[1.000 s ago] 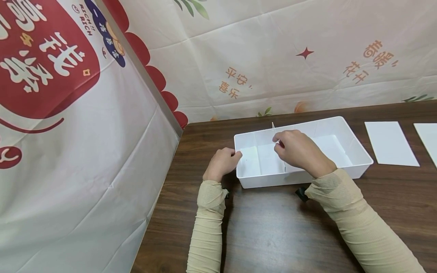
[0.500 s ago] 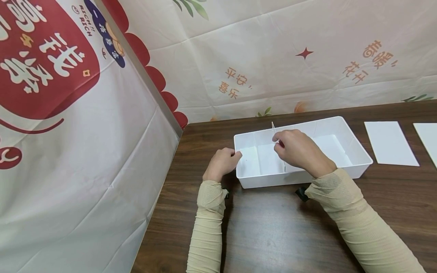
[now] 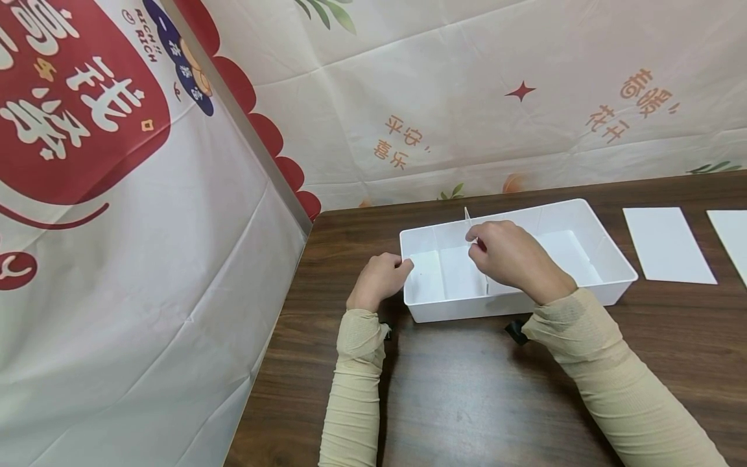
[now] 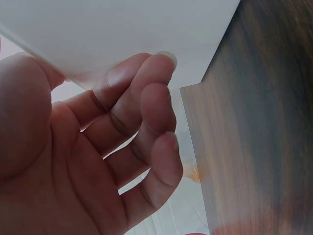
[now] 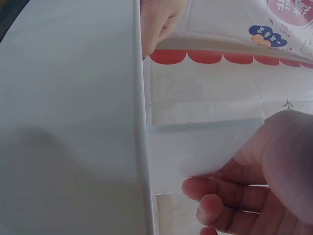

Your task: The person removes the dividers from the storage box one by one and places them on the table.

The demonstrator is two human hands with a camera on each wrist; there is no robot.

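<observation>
My right hand (image 3: pixel 506 256) pinches the thin white plastic divider (image 3: pixel 474 241), upright, running front to back across the white rectangular plastic tray (image 3: pixel 613 256). My left hand (image 3: pixel 380 279), fingers curled, grips the tray's left end wall on the dark wooden bench (image 3: pixel 467 389).

Tray (image 3: pixel 607 263): smooth white plastic, slight sheen. Divider (image 3: pixel 467 217): thin translucent plastic. Worktop (image 3: pixel 467 389): dark wood grain, matt. Sheet (image 3: pixel 667 244) at 3 o'clock: flat, white. Backdrop (image 3: pixel 467 97): creased printed cloth.
</observation>
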